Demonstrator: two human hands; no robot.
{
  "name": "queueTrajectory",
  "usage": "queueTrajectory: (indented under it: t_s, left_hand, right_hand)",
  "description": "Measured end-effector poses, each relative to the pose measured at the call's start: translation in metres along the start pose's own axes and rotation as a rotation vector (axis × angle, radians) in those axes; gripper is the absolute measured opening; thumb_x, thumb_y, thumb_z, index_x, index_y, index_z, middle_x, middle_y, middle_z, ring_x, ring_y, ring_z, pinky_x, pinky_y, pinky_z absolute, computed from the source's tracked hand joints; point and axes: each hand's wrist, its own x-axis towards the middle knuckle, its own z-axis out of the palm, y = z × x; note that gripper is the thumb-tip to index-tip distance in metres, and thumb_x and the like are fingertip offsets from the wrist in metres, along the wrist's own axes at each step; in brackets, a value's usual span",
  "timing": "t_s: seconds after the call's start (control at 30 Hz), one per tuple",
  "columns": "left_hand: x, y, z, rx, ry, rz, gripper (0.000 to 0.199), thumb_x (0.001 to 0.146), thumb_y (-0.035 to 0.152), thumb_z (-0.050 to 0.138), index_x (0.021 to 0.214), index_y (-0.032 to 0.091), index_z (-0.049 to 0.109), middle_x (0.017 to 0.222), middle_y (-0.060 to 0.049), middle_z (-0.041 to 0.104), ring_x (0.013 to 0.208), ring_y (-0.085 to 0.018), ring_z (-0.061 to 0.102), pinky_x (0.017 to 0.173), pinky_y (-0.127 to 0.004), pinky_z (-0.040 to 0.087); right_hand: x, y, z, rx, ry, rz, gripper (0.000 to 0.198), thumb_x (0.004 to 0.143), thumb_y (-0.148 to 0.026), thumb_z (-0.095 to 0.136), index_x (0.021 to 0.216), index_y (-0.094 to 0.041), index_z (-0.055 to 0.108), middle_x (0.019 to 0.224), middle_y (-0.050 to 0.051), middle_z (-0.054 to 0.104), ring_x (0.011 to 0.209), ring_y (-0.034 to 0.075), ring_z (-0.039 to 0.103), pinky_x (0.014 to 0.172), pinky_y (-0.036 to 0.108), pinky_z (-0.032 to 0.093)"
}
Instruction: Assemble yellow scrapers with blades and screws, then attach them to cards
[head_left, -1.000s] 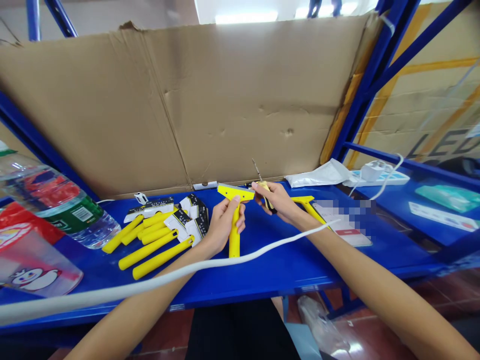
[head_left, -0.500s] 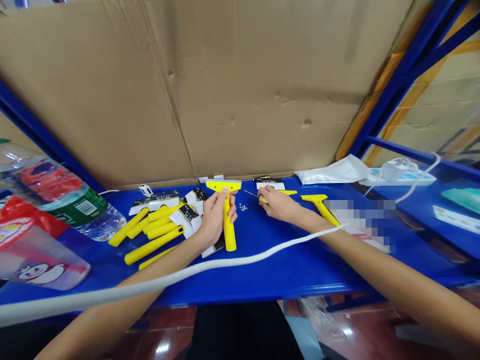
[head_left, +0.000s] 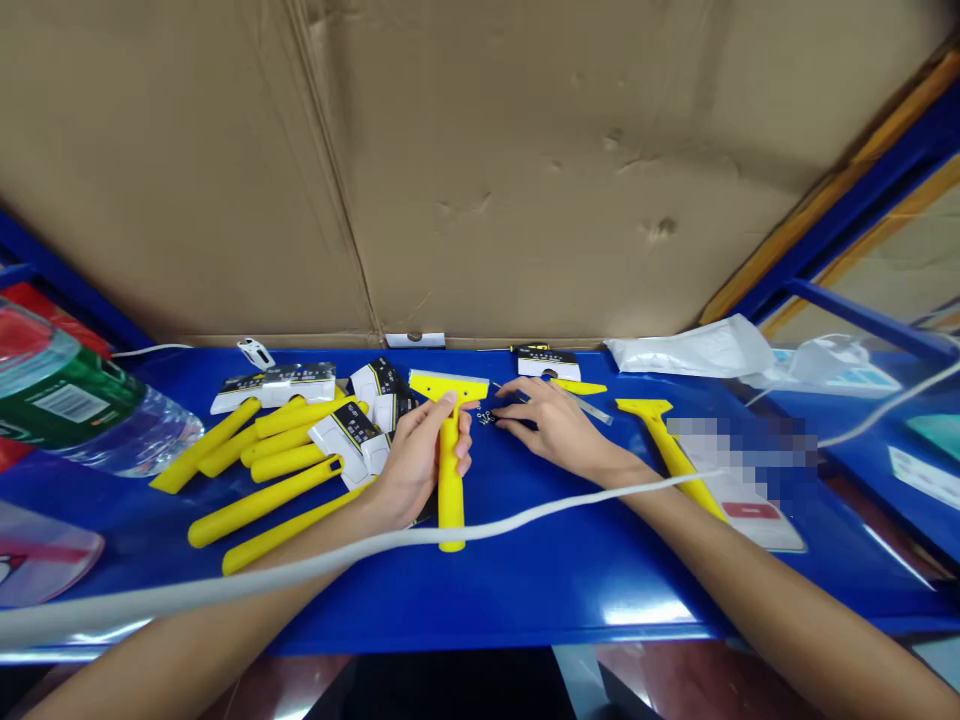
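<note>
My left hand [head_left: 421, 448] is wrapped round the handle of a yellow scraper [head_left: 451, 480], held upright with its wide head and pale blade away from me. To its right, my right hand [head_left: 561, 425] has its fingertips down at a small pile of nuts or screws [head_left: 486, 416] on the blue shelf. A thin screwdriver shaft [head_left: 496, 385] pokes out by the right index finger; its handle is hidden in the hand. Whether the fingertips pinch one of the small parts I cannot tell. Several yellow handles [head_left: 266, 500] and black-and-white packets [head_left: 346, 432] lie left of the scraper.
A second yellow scraper [head_left: 667, 445] lies right, beside a partly blurred card [head_left: 780, 535]. A large bottle [head_left: 82, 405] and a plastic cup [head_left: 52, 560] stand left. A white cable [head_left: 540, 512] crosses in front of my forearms. Cardboard [head_left: 480, 180] closes off the back.
My right hand has come to the small parts, fingers now lowered at them, and the screwdriver shows less. The left hand still holds the scraper. The view has shifted and tilted downward.
</note>
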Motion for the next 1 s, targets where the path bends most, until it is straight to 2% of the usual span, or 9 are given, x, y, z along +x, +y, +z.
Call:
queueTrajectory:
  t_s: [0.17, 0.3, 0.47, 0.67, 0.87, 1.0]
  left_hand:
    - [0.003, 0.000, 0.001, 0.003, 0.043, -0.040, 0.044, 0.082, 0.048, 0.097, 0.090, 0.013, 0.071, 0.078, -0.001, 0.064, 0.053, -0.007, 0.050, 0.041, -0.020, 0.042]
    - [0.003, 0.000, 0.001, 0.031, 0.039, -0.051, 0.045, 0.082, 0.049, 0.097, 0.093, 0.013, 0.072, 0.079, 0.000, 0.064, 0.054, -0.008, 0.051, 0.041, -0.020, 0.043]
    - [0.001, 0.001, 0.002, 0.035, 0.052, -0.062, 0.047, 0.079, 0.050, 0.099, 0.086, 0.013, 0.071, 0.078, 0.000, 0.064, 0.053, -0.007, 0.050, 0.040, -0.020, 0.044]
    - [0.000, 0.002, 0.004, 0.024, 0.053, -0.077, 0.048, 0.078, 0.049, 0.100, 0.088, 0.012, 0.072, 0.078, 0.000, 0.065, 0.053, -0.007, 0.051, 0.040, -0.020, 0.044]
    - [-0.002, 0.005, 0.008, 0.025, 0.054, -0.098, 0.052, 0.072, 0.051, 0.103, 0.087, 0.012, 0.071, 0.076, 0.000, 0.065, 0.052, -0.008, 0.053, 0.038, -0.021, 0.045]
    - [-0.005, 0.008, 0.011, 0.035, 0.042, -0.132, 0.054, 0.071, 0.052, 0.103, 0.092, 0.011, 0.075, 0.075, 0.001, 0.064, 0.053, -0.008, 0.052, 0.039, -0.020, 0.046]
  right_hand:
    - [-0.003, -0.003, 0.003, -0.026, 0.008, -0.013, 0.024, 0.111, -0.029, 0.066, 0.112, -0.027, 0.089, 0.136, 0.011, 0.076, 0.120, 0.032, 0.071, 0.100, 0.051, 0.052]
    - [-0.006, -0.007, 0.007, -0.005, 0.075, -0.022, 0.018, 0.108, -0.024, 0.070, 0.106, -0.026, 0.088, 0.130, 0.009, 0.078, 0.112, 0.029, 0.071, 0.095, 0.047, 0.050]
    - [-0.010, -0.010, 0.008, 0.024, 0.102, -0.038, 0.013, 0.105, -0.015, 0.070, 0.101, -0.020, 0.081, 0.126, 0.009, 0.079, 0.110, 0.027, 0.070, 0.095, 0.045, 0.051]
    - [-0.011, -0.006, 0.007, -0.121, 0.129, -0.079, 0.011, 0.105, -0.013, 0.067, 0.101, -0.017, 0.076, 0.122, 0.011, 0.080, 0.112, 0.030, 0.072, 0.094, 0.048, 0.053]
    - [-0.011, -0.005, 0.008, -0.161, 0.126, -0.095, 0.014, 0.105, -0.010, 0.061, 0.102, -0.017, 0.073, 0.121, 0.014, 0.080, 0.114, 0.033, 0.072, 0.096, 0.051, 0.055]
    - [-0.010, -0.007, 0.006, -0.172, 0.253, -0.118, 0.011, 0.108, -0.012, 0.060, 0.105, -0.018, 0.070, 0.123, 0.016, 0.080, 0.108, 0.032, 0.074, 0.090, 0.049, 0.059]
